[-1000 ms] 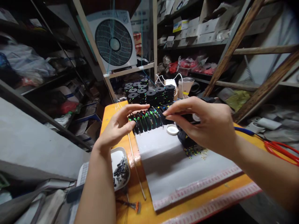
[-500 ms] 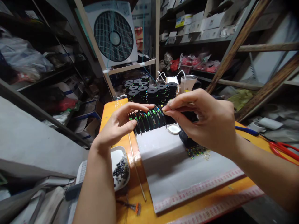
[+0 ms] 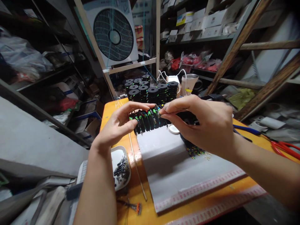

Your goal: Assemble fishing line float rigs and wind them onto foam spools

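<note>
Tabletop in glossy orange fills the lower middle of my feed, and on it I see a grey-white board, its near edge trimmed with a pinkish printed strip. Above the board's far end I have the row of black discs, strung with bright green, held up lengthwise across my view. My left hand is clamped on its left part, thumb in front and fingers over the top; my right hand has thumb and forefinger pinched together at its right portion, and I cannot tell what, if anything, lies between those tips. The two hands are apart from each other, the row bridging them. Below the right hand I make out a scatter of small coloured beads on the board, and a white lid lies between the hands. Left of the board there is a thin stick, then a white tray with dark little pieces. At the right I see red-handled scissors beside a blue handle. Stacks of black spools stand at the back, near a pale cup. Beyond them I get a dim, crowded room: a box fan on a wooden frame, shelves with white boxes, pink bags beneath, and a rough timber ladder leaning at the right
</note>
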Action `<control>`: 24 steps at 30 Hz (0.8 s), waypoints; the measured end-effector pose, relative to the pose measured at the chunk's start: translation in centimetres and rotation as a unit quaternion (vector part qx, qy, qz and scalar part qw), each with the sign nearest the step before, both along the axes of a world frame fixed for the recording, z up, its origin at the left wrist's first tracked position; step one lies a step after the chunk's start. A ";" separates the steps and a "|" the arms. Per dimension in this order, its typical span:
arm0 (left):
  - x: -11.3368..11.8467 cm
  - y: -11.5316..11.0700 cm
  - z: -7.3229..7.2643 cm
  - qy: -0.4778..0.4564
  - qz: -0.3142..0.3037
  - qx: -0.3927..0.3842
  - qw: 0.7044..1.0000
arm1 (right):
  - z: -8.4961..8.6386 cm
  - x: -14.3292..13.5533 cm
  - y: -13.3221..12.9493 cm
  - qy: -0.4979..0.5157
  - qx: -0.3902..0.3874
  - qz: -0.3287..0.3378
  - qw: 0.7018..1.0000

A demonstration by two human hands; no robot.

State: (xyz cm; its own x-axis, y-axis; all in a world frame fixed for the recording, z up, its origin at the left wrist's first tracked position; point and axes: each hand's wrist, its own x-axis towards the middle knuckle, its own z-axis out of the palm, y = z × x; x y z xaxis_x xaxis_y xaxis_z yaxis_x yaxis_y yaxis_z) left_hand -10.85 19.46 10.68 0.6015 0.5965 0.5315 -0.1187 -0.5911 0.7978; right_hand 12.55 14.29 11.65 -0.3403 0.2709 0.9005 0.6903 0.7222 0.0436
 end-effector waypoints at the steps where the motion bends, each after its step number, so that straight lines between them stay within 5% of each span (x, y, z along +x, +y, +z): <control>1: 0.0 0.0 0.0 -0.001 -0.004 -0.001 1.000 | 0.0 0.0 0.0 -0.005 0.004 0.003 1.000; 24: -0.1 0.6 -0.1 -0.004 -0.023 0.029 0.999 | 0.7 1.1 0.4 -0.143 0.029 0.035 0.989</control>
State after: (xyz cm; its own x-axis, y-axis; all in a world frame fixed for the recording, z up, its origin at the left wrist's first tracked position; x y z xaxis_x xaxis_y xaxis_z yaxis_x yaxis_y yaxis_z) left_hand -10.91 20.07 10.56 0.6227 0.5367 0.5694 -0.1530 -0.6301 0.7613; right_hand 13.63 14.71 12.34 -0.5999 0.1872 0.7779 0.5913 0.7587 0.2733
